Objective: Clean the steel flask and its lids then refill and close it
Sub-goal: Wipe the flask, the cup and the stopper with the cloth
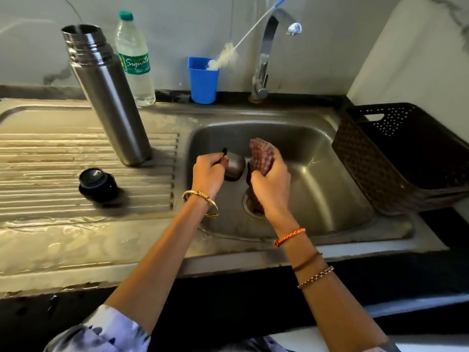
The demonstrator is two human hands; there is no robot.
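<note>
Over the sink basin (317,174), from the head view: left hand (208,174) curled round the steel cup lid (234,168) by its dark handle, right hand (270,184) bunched on a reddish checked cloth (261,154), the two just beside each other, possibly touching at the cup wall. To do it well: turn the cup against the cloth, press the cloth right into the bottom and round the rim, keep a firm hold on the handle so the wet steel cannot slip into the basin. Far left on the ribbed drainboard (50,153): steel flask (109,97), upright, open-mouthed, inside not visible. Near it, black inner stopper (97,185), well apart from the hands. Behind the flask, plastic water bottle (134,59), capped, holding clear water. Blue cup (203,82) holding a bottle brush (225,55) head down. Right, dark basket (380,158), contents hidden in shadow. Tap (266,54) not running.
</note>
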